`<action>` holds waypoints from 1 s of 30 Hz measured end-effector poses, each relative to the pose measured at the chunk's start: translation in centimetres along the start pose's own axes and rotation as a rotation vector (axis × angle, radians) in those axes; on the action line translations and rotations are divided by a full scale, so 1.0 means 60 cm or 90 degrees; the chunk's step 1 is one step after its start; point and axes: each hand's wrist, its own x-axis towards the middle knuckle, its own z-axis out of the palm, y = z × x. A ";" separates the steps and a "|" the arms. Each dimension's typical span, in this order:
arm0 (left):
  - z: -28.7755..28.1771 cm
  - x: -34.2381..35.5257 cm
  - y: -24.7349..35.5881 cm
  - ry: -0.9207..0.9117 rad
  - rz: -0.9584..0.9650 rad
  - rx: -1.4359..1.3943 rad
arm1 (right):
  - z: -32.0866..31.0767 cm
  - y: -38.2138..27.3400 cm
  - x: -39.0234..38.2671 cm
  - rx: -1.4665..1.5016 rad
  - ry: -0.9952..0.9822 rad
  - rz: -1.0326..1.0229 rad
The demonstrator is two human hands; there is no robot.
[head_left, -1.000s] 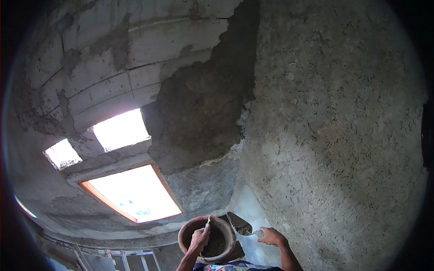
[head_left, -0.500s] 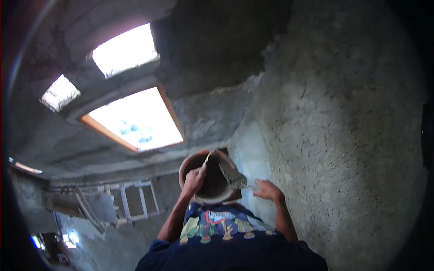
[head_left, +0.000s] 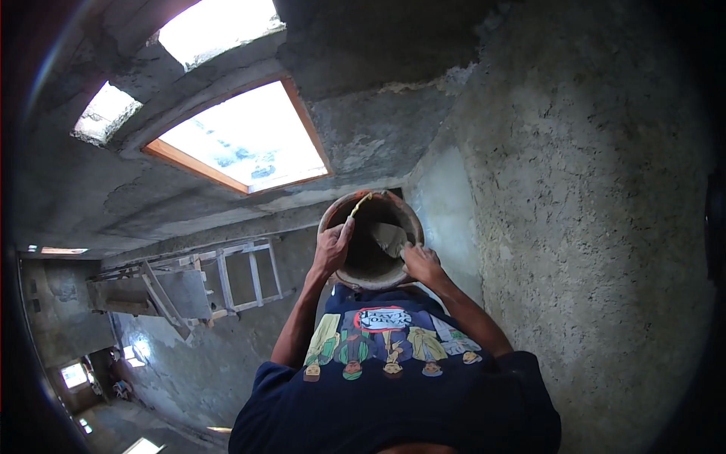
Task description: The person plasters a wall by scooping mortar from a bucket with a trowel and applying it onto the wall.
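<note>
A round, mortar-stained bucket (head_left: 414, 219) is in front of my chest, its dark inside facing up. My left hand (head_left: 330, 248) is closed at the bucket's left side on a yellowish rope handle (head_left: 363, 204), which runs to the far rim. My right hand (head_left: 422, 263), at the right rim, grips a trowel. The pale grey trowel blade (head_left: 387, 237) lies inside the bucket, pointing left. My fingers hide the trowel's handle. How much mortar is in the bucket is too dark to tell.
A rough plastered wall (head_left: 575, 227) rises close on my right. Ahead is a wall with a wood-framed window opening (head_left: 242, 144) and smaller openings above. A wooden ladder-like frame (head_left: 253, 276) and boards (head_left: 162, 295) stand at the left, above a grey floor (head_left: 204, 363).
My right hand has moved left to the bucket, bringing the trowel from over the right rim down inside. My left hand keeps its hold. The view has shifted, so the bucket appears higher.
</note>
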 end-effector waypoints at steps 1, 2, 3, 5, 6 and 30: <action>-0.002 0.000 -0.003 0.013 0.001 -0.002 | 0.023 -0.004 0.014 -0.052 0.063 -0.020; -0.004 0.002 -0.009 0.022 0.006 0.002 | 0.033 -0.015 0.025 -0.089 0.102 -0.008; -0.005 0.003 -0.017 0.030 0.010 0.007 | 0.041 -0.022 0.036 -0.086 0.097 -0.010; -0.005 0.006 -0.026 0.043 0.027 0.022 | 0.037 -0.043 0.059 -0.174 0.120 0.010; -0.006 0.006 -0.028 0.054 0.048 0.036 | 0.031 -0.059 0.065 -0.181 0.109 0.064; 0.005 0.014 -0.010 0.077 0.105 0.068 | 0.017 0.023 0.062 0.053 -0.178 -0.147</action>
